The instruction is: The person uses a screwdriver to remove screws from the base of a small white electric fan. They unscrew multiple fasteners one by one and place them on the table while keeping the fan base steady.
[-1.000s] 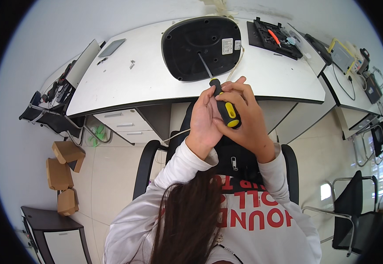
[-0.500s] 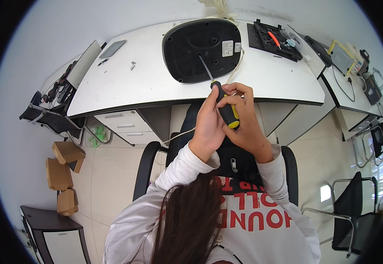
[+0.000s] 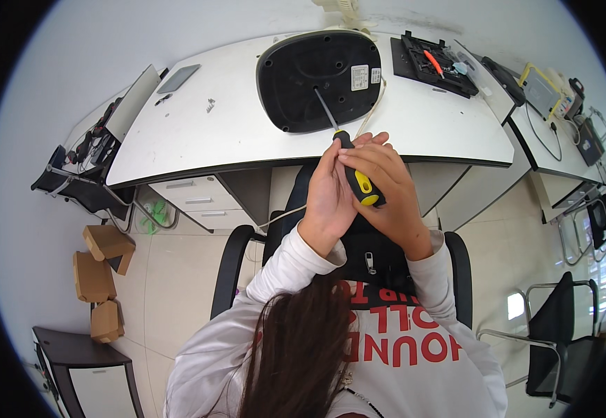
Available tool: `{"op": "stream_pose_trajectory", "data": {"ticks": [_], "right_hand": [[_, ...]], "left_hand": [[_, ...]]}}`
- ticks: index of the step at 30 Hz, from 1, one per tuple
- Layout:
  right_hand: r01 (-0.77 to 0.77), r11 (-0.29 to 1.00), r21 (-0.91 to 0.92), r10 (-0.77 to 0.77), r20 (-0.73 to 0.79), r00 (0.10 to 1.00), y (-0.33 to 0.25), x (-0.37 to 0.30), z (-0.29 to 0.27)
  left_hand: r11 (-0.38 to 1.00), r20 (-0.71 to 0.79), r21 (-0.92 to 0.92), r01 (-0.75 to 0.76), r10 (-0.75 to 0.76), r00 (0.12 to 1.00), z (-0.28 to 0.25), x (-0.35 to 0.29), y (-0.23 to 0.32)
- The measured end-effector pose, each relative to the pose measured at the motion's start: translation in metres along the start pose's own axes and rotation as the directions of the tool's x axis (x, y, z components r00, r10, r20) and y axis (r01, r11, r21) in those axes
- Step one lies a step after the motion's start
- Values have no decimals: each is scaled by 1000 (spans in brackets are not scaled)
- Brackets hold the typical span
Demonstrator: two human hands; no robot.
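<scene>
Both hands are at the black and yellow screwdriver (image 3: 367, 187), in front of the desk's near edge. My left hand (image 3: 326, 198) holds its handle from the left, the thumb lying along it near the shaft. From the right, my right hand (image 3: 395, 195) wraps its fingers over the handle. The shaft slants up and left, its tip at a recessed hole in the black rounded underside of an appliance (image 3: 296, 76). Whether the tip meets a screw is too small to tell. A white cord (image 3: 379, 104) runs along the appliance's right side.
The appliance lies on a white desk (image 3: 198, 143). Several small screws (image 3: 210, 106) and a grey flat device (image 3: 178, 78) are to its left. An open black tool case (image 3: 438, 64) with a red-handled tool stands at the right. Cardboard boxes (image 3: 94, 275) sit on the floor.
The screwdriver's handle has turned, with its yellow inlay now facing up. My right hand's fingers have shifted over the handle and straightened. My left hand and the appliance have hardly moved.
</scene>
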State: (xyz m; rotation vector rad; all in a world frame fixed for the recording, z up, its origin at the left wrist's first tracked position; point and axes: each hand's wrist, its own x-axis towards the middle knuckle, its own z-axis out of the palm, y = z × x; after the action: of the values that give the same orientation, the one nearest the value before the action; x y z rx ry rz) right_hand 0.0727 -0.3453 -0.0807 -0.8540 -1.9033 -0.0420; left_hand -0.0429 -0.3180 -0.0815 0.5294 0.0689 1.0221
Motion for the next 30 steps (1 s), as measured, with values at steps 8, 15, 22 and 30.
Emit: {"op": "stream_pose_trajectory", "data": {"ticks": [8,15,22,30], "right_hand": [[27,998,-63,-27,1,1000,1,-2,-2],[35,997,-74,-35,1,999,0,-4,-2],[47,996,-75,-49,-21,999,0,-7,-2],[57,996,-70,-58,-16,998,2,-6,-2]], "left_hand": [[1000,21,-8,11,-10,1000,-1,1,-1],[999,28,-43,14,-13,1000,-3,0,-3],[1000,26,-26,12,-11,1000,-3,-2,-4],[1000,27,-25,10,-9,1000,-4,1,-3]]}}
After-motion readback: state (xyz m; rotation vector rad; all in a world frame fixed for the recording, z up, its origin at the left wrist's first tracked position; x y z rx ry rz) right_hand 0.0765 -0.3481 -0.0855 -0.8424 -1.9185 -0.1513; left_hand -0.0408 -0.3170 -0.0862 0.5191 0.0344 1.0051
